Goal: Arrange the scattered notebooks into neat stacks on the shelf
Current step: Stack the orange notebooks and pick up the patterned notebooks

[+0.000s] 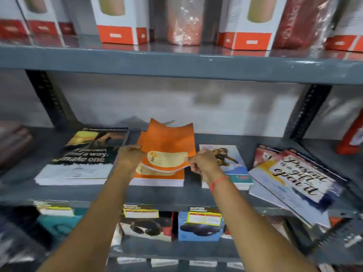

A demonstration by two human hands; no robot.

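Notebooks lie in piles across the middle shelf (176, 195). Both hands, left hand (130, 156) and right hand (203, 160), pinch an orange notebook (169, 146) above the orange stack (157, 178) at frame centre; next, lower it square. The skewed pile (298, 179) at right waits.

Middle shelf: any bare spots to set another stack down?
Bare strip along the middle shelf behind the monkey-cover stack, and front-left beside the black quote stack. Crowded at right: the "Present is a gift" notebooks sprawl over the edge.
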